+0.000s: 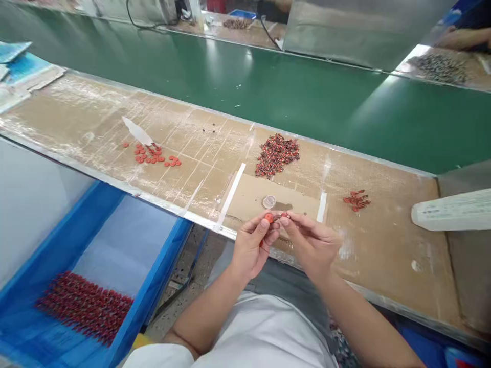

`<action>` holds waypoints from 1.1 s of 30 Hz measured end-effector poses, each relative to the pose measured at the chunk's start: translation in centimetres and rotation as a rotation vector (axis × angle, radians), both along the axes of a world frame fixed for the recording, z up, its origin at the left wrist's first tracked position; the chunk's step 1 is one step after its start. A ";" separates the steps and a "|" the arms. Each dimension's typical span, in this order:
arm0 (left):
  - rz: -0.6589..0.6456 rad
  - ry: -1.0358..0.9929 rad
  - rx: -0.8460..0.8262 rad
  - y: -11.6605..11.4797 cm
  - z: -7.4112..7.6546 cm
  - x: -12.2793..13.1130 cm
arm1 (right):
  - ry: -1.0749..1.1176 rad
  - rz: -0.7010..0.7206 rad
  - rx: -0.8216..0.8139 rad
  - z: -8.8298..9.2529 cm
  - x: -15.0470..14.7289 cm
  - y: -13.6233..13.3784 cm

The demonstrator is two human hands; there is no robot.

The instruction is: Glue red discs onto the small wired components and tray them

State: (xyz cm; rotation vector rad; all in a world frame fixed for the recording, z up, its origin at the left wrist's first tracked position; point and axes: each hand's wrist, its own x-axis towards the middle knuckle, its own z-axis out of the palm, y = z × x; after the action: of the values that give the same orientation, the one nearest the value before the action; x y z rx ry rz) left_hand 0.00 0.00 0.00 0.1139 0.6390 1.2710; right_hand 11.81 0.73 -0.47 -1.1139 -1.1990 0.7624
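My left hand [251, 245] pinches a small red round disc [269, 217] between thumb and fingertips at the near edge of the worn brown bench [115, 128]. My right hand [309, 240] meets it from the right, fingers closed on a tiny red piece I cannot make out clearly. Just beyond the hands lies a small clear round cap [269, 202]. A heap of red and black small parts [276, 154] sits further back. Loose red discs [153, 156] are scattered to the left, and a few red parts [357, 200] lie to the right.
A blue bin [153, 286] at lower left holds many red and black parts [84, 306]. A green conveyor belt [268, 87] runs behind the bench. A white object [452, 209] lies at the right. Blue packets [23, 66] sit at far left. Another person's arm [464, 38] shows at top right.
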 end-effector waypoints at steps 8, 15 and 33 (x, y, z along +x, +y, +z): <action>0.024 0.006 -0.014 0.3 -0.2 0.0 | -0.048 0.000 0.034 -0.1 0.0 0.1; 0.030 0.007 -0.026 0.4 -0.4 0.0 | -0.071 0.000 0.068 -0.2 -0.1 0.4; 0.072 0.103 0.028 0.2 -0.7 0.1 | -0.173 0.008 0.163 -0.3 0.0 0.5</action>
State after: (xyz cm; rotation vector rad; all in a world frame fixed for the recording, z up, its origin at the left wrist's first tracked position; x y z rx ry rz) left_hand 0.08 0.24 -0.70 0.1817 0.7187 1.3503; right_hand 11.78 1.24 -0.78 -1.0555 -1.3863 0.5720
